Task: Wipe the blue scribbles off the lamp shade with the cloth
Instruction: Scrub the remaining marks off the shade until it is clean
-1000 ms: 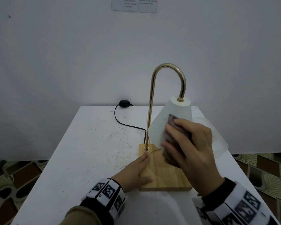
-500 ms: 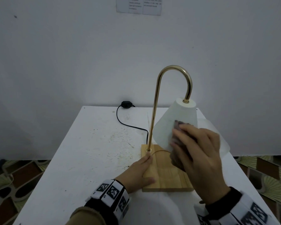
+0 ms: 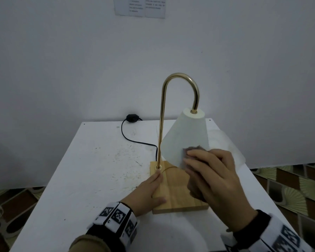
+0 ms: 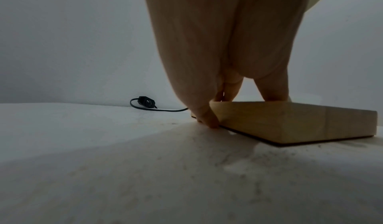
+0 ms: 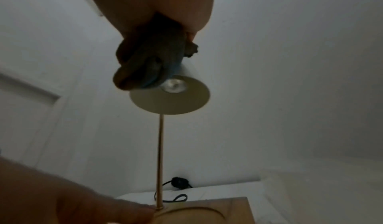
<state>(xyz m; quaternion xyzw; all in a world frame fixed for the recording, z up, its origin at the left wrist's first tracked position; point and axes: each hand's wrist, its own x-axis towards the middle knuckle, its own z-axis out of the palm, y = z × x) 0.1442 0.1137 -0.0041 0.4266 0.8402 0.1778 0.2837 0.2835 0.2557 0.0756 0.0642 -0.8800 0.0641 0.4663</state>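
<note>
Both hands are at the lamp. Left hand (image 3: 149, 191) lies flat, fingers straight and together, along the left side of the wooden base (image 3: 178, 195), its thumb (image 3: 159, 200) laid across the top of the wood and its fingertips close to the foot of the brass stem (image 3: 160, 135); in the left wrist view a fingertip (image 4: 209, 121) touches the counter (image 3: 91, 170) right against the edge of the base. Right hand (image 3: 215, 186) is raised above the base, wrist low and fingers reaching up and to the left, curled over a bunched grey-brown cloth (image 3: 193, 150) that it presses against the lower front of the lamp shade (image 3: 185, 135).

Hanging directly ahead of the right hand's fingers, the white cone-shaped shade has its long axis about vertical, narrow end up at the stem's hook and wide mouth down toward the base. From the right wrist view the open mouth and the bulb (image 5: 173, 85) show from below, with the cloth bunched against the near rim.

Most of the cloth is hidden under the right hand. No blue marks can be made out on the visible part of the shade; the patch under the cloth is covered. Beyond the left hand, a black cord (image 3: 135, 139) runs across the counter to the far edge.
</note>
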